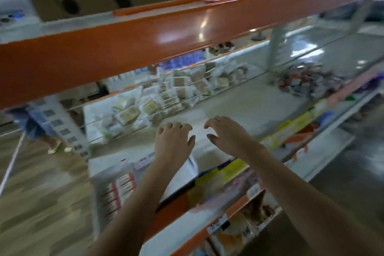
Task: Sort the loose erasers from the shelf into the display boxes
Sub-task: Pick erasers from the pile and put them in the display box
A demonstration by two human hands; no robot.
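Over the middle shelf [239, 102], your left hand [173, 141] and right hand [225, 135] hover with fingers loosely curled, holding nothing. You appear between picks. A heap of loose erasers [307, 81] lies far right on the shelf, well apart from both hands. Next move calls for a long rightward reach. Wire bins [166, 93] behind hold wrapped packets; blur hides their kind.

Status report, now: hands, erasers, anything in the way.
Left hand and right hand empty, fingers loosely curled over the shelf. Loose pile far right, untouched. Nothing blocking.
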